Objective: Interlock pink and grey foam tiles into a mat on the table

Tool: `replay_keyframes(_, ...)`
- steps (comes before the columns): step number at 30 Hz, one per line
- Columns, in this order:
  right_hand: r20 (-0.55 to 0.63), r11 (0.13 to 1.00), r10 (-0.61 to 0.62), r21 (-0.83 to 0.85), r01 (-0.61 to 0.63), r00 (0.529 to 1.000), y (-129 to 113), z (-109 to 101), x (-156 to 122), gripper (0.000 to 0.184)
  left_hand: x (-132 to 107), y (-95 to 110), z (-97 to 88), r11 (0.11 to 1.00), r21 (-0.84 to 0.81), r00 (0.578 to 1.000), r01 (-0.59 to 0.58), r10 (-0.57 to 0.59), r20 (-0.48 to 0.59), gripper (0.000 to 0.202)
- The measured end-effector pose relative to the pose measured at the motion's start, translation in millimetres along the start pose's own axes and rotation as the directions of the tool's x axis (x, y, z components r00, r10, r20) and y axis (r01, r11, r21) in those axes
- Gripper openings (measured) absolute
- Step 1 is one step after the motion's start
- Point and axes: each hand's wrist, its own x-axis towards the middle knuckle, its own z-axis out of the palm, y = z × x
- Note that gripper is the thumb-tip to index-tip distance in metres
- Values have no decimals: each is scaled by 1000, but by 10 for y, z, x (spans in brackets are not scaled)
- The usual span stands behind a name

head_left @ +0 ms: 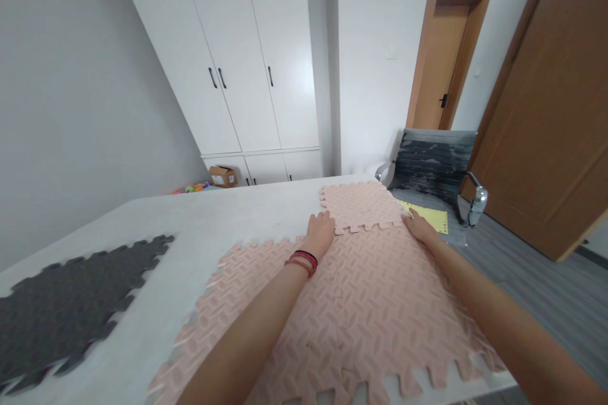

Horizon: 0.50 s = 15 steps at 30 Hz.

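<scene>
A large pink foam puzzle mat (351,310) lies on the white table (213,221), made of joined tiles with toothed edges. A further pink tile (363,204) lies at its far end, meeting it along the teeth. My left hand (320,232), with red and black bands on the wrist, presses on the seam at that tile's near left corner, fingers curled down. At the tile's near right corner lies my right hand (418,226), fingers stretched flat over the seam. Neither hand holds anything.
A dark grey foam mat (71,304) lies on the table's left part. A grey office chair (434,171) with a yellow sheet (430,216) on its seat stands beyond the table's right end. White wardrobes, a cardboard box (223,175) and brown doors stand behind.
</scene>
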Motion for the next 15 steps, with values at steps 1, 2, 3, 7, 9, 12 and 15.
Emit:
replay_keyframes(1, 0, 1000, -1, -11, 1, 1000, -4, -5, -3, 70, -20, 71, 0, 1000, 8, 1000, -11, 11, -18, 35)
replay_keyframes(2, -2, 1000, 0, -21, 0, 1000, -8, -10, -5, 70, -41, 146, 3, 1000, 13, 999, -29, 29, -31, 35)
replay_keyframes(3, -3, 1000, 0, -30, 0, 1000, -12, -14, -6, 69, -59, 221, 8, 999, 13, 998, -51, 52, -35, 35)
replay_keyframes(7, -2, 998, 4, -63, -4, 1000, -18, -23, -6, 68, -100, 451, 28, 993, 0, 993, -120, 120, 0, 33)
replay_keyframes(9, -4, 997, 9, -78, -9, 1000, -20, -24, -8, 69, -105, 504, 22, 992, -7, 992, -127, 128, 17, 35)
replay_keyframes(12, -12, 995, 12, -100, -13, 1000, -23, -24, -13, 70, -107, 536, -10, 991, -17, 990, -133, 134, 41, 38)
replay_keyframes(15, -25, 993, 4, -117, -6, 1000, -26, -21, -21, 69, -95, 579, -58, 993, -27, 989, -115, 117, 87, 35)
